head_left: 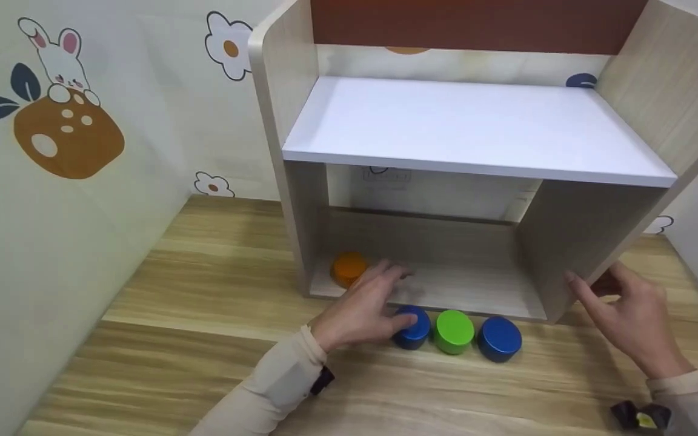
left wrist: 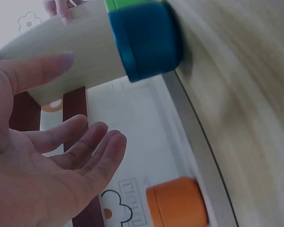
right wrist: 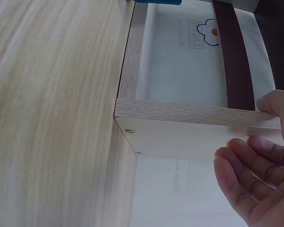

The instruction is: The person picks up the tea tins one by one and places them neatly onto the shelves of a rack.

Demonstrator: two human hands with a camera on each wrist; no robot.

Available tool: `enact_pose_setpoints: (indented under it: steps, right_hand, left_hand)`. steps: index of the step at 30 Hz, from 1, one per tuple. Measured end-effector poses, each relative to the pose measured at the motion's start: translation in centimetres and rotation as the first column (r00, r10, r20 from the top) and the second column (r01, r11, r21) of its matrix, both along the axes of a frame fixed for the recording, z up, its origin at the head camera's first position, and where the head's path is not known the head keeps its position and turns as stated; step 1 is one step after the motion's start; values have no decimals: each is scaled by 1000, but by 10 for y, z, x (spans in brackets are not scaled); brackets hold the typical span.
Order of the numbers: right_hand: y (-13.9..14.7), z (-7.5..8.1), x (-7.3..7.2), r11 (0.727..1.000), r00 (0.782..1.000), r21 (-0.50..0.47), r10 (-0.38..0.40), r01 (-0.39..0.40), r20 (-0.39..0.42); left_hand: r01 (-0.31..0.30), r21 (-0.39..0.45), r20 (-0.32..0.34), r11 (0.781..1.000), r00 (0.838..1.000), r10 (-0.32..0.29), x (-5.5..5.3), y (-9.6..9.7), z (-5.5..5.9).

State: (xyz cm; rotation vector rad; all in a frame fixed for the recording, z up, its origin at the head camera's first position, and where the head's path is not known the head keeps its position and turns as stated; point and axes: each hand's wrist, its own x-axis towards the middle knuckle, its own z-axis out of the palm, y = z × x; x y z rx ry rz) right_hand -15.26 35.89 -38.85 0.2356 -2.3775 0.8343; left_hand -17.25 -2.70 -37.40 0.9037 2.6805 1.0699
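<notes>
My left hand (head_left: 361,312) hovers at the shelf's lower front edge with relaxed, spread fingers. In the head view its thumb overlaps a blue round lid-like piece (head_left: 420,336), but the left wrist view shows a gap between thumb and blue piece (left wrist: 149,42). A green round piece (head_left: 454,332) and another blue one (head_left: 500,339) continue the row to the right. Inside the lower compartment, at its left front, sits an orange round piece (head_left: 349,269), just beyond the left hand. My right hand (head_left: 640,321) holds the shelf's right side panel (head_left: 591,242), thumb at the front edge, fingers outside.
The small wooden shelf (head_left: 476,130) stands on a wood-grain table (head_left: 203,357), with a white middle board and a dark red back strip (head_left: 476,24). A wall (head_left: 143,121) with rabbit and flower prints rises behind and at the left.
</notes>
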Motion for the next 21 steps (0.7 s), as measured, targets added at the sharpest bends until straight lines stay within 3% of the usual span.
enact_pose_setpoints:
  steps: [4, 10, 21]
  right_hand:
    - [-1, 0, 0, 1000, 1000, -11, 2, -2, -2]
    - [-1, -1, 0, 1000, 1000, -14, -10, 10, -11]
    - [0, 0, -1, 1000, 1000, -4, -2, 2, -7]
  left_hand:
    - [32, -43, 16, 999, 999, -31, 1, 3, -4]
    - [70, -94, -38, 993, 997, -74, 2, 7, -10]
    - [66, -149, -10, 987, 998, -68, 5, 13, -16]
